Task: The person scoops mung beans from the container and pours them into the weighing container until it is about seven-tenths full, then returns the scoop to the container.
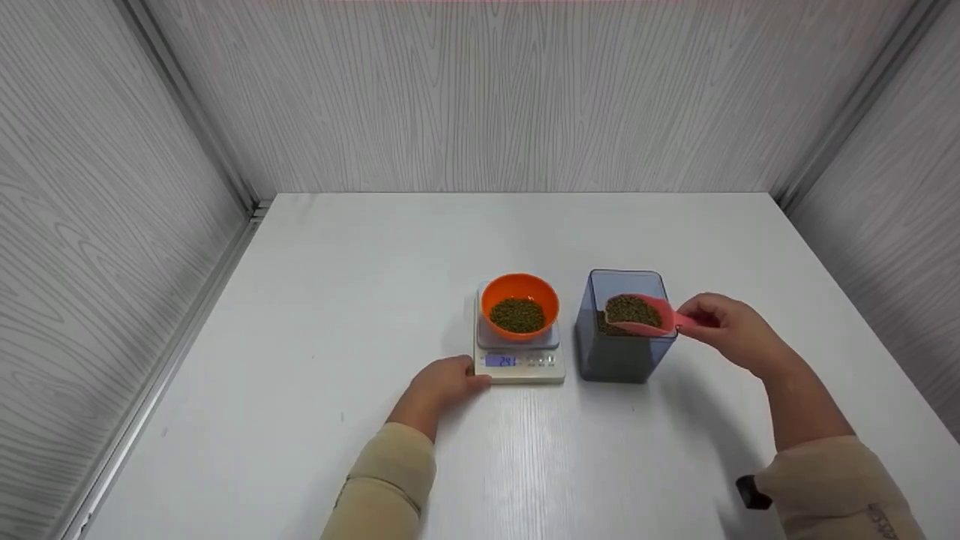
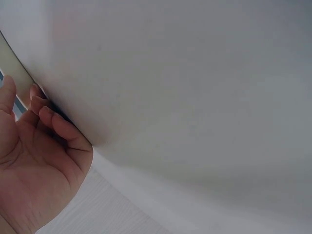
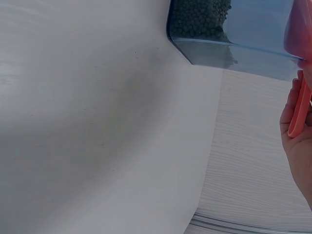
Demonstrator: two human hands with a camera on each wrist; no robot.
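The digits on the scale [image 1: 519,362] display are too small to be read. In the right wrist view the scoop [image 3: 299,87] and container [image 3: 234,39] are cut off by the edge; in the left wrist view the scale is barely glimpsed.

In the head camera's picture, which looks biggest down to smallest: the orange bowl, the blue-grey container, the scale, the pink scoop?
1. blue-grey container
2. scale, though the bowl hides part of it
3. orange bowl
4. pink scoop
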